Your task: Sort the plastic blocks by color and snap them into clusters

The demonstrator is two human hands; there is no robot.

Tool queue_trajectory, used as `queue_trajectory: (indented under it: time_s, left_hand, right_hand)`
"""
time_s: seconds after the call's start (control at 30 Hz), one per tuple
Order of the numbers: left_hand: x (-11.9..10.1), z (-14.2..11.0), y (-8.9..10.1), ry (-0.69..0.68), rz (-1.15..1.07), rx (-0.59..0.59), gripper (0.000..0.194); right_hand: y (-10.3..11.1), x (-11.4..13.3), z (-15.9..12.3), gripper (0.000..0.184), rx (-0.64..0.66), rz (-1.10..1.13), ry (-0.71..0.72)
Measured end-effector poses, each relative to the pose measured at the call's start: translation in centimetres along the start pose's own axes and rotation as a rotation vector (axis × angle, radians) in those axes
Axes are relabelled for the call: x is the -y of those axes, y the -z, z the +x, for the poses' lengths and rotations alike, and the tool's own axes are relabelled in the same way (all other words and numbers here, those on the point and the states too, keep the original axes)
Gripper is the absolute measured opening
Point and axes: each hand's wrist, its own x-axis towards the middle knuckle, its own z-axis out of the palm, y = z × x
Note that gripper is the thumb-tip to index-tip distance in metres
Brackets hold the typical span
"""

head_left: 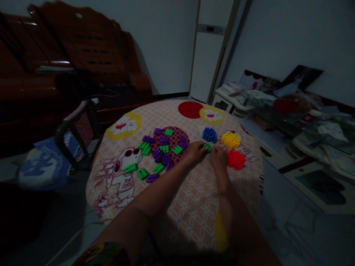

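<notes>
My left hand [196, 150] and my right hand [219, 158] meet over the right half of the round table. Between their closed fingertips are small green plastic blocks [207, 146], partly hidden by the fingers. Just beyond them sits a cluster of blue plastic blocks [209, 135]. To the right of my right hand lie a yellow cluster [231, 140] and a red cluster [236, 159]. Left of my hands, several purple blocks [157, 155] and green blocks [142, 173] are scattered singly and in small groups. Fine detail of the blocks is too dark to make out.
A patterned cloth [191, 207] covers the table. A chair [79, 129] stands at its left, with a wooden sofa [94, 51] behind. Along the right wall, a low cabinet [310, 173] is cluttered with papers and bags. A tall white unit [208, 62] stands at the back.
</notes>
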Motion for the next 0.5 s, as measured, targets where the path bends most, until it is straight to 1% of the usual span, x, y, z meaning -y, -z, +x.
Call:
queue_trajectory:
  time_s: [0.1,0.23,0.3,0.37,0.43,0.5]
  left_hand:
    - [-0.3,-0.1,-0.2,0.009,0.043,0.006,0.028]
    - [-0.2,-0.3,-0.5,0.029,0.065,0.000,0.040]
    - [-0.2,-0.5,-0.7,0.040,0.057,-0.020,0.045]
    - [-0.3,-0.9,-0.5,0.038,0.060,-0.065,0.050]
    - [-0.6,-1.3,0.3,0.022,0.077,-0.112,0.054]
    - [-0.9,-1.8,2.0,0.002,0.118,-0.130,0.056]
  right_hand:
    - [0.0,0.1,0.1,0.044,-0.004,0.012,-0.017]
    - [0.0,0.0,0.1,0.045,-0.013,0.026,-0.029]
    - [0.0,-0.1,0.1,0.045,-0.023,0.045,-0.030]
    - [0.0,-0.2,0.1,0.044,-0.035,0.069,-0.030]
    - [0.0,-0.3,0.0,0.043,-0.047,0.096,-0.028]
    - [0.1,-0.3,0.0,0.043,-0.055,0.125,-0.026]
